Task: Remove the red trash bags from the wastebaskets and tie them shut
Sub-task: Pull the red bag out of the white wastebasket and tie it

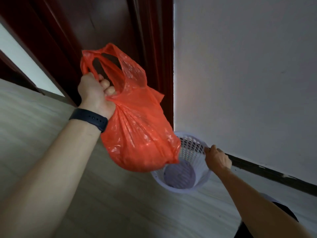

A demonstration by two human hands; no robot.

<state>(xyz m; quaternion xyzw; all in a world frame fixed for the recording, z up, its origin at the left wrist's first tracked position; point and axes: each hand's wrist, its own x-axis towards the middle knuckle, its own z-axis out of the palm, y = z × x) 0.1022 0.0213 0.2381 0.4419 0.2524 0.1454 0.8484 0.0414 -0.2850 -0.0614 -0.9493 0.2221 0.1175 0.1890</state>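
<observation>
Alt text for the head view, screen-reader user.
The left hand grips a full red trash bag by its gathered neck, handles untied, raised over a white perforated wastebasket whose rim the right hand holds. White wall and dark door behind.

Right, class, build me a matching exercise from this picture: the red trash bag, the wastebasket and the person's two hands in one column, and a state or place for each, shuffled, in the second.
Column one
1 red trash bag
2 wastebasket
3 left hand
4 right hand

Column two
A grips the wastebasket's rim
B on the floor by the white wall, no bag in it
C grips the red trash bag's gathered neck
D held up, handles not tied

Pairs: 1-D, 2-B, 3-C, 4-A
</observation>
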